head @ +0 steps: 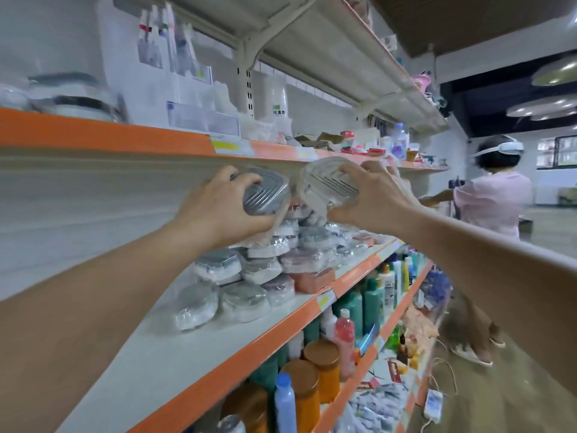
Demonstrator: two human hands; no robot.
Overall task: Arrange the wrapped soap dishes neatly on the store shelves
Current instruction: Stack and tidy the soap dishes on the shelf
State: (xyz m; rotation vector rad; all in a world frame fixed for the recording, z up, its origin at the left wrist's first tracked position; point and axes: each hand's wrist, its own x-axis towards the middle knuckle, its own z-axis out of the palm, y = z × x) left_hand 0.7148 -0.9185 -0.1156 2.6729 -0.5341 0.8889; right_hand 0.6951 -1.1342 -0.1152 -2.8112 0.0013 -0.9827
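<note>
Both hands were up above the pile of wrapped dishes [265,270] on the middle shelf [193,348]; left hand [218,204] gripped a grey soap dish [265,192] by its edges, right hand [371,198] clutched a clear-wrapped dish [324,185] just beside it, the two nearly touching; they looked light, hard plastic, but the film seemed slippery and crinkly, so I'd hold them by the rims, not the loose wrap.
</note>
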